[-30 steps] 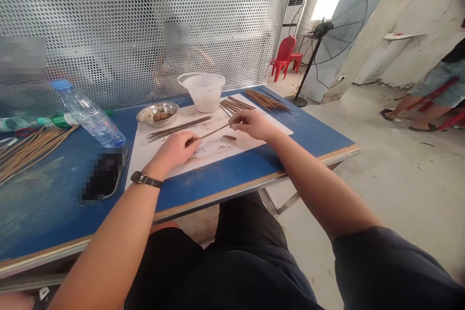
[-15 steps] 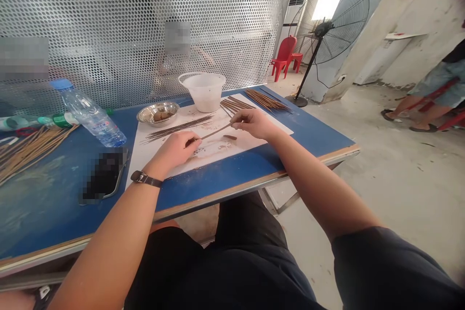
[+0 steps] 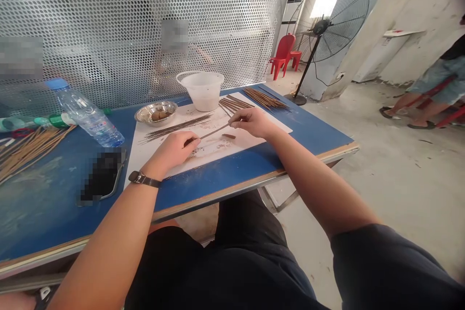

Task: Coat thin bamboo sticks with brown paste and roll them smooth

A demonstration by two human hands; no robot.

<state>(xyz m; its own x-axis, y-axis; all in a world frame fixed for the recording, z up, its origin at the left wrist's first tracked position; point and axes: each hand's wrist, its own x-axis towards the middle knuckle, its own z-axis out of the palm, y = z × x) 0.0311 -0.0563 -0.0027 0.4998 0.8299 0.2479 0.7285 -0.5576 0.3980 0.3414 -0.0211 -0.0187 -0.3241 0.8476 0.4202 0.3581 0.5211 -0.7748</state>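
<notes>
Between my two hands runs a thin brown incense stick (image 3: 215,131), held just above a white board (image 3: 214,153). My left hand (image 3: 178,149) pinches its near left end, and my right hand (image 3: 250,123) pinches the right end with thumb and fingers. Beneath the stick, a short flat brown piece (image 3: 228,136) lies on the board among brown smudges and crumbs. Thin bare sticks (image 3: 178,127) are spread beyond my left hand. Thicker brown sticks (image 3: 236,103) lie in a row behind my right hand. A metal bowl (image 3: 141,115) holds brown lumps (image 3: 160,115).
A white plastic bucket (image 3: 205,92) stands at the board's back edge. Another bundle of sticks (image 3: 267,99) lies right. Leftward are a water bottle (image 3: 90,116), a phone (image 3: 101,174) and more sticks (image 3: 32,150). A perforated metal screen (image 3: 119,19) rises behind the blue table (image 3: 316,135).
The view has shifted slightly. Both hands keep the same pinch on the incense stick, with barely any movement.
</notes>
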